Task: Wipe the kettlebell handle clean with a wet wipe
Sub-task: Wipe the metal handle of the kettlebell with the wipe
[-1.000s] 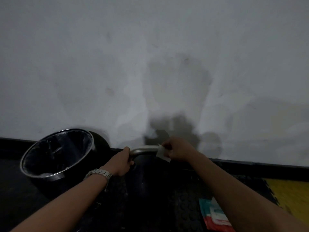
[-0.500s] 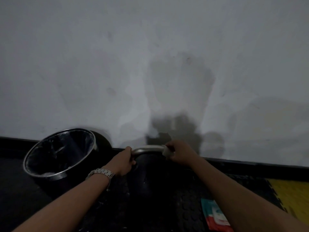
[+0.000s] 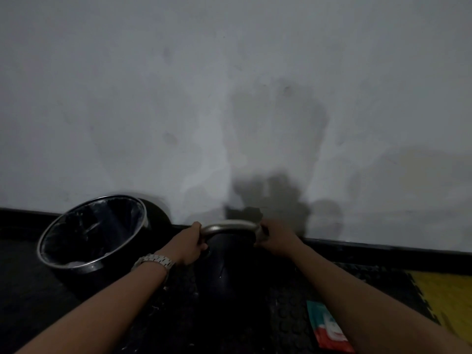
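Kettlebell [image 3: 224, 267]: black body, pale metal handle [image 3: 228, 226]; stands on dark studded floor mat [image 3: 286, 325], close to the wall base, between both forearms. Judged heavy, rigid, unlikely to shift under rubbing; smooth handle probably slick once damp.

Left hand [image 3: 187, 245]: fingers curled round the handle's left bend, steadying it; metal wristwatch [image 3: 153, 261] on that wrist.

Right hand [image 3: 277, 238]: fingers wrapped over the right bend, pressing a wet wipe [image 3: 259, 232] against the metal; only a pale edge of it shows.

Wet wipe: soft, thin, likely to bunch; best kept folded round the bar.

Handling advice: hold by the handle bends, never the rounded body.

Black waste bin [image 3: 93, 232] with liner: left, near the wall.

Wipe packet [image 3: 325, 327]: on the mat, beside the right forearm.
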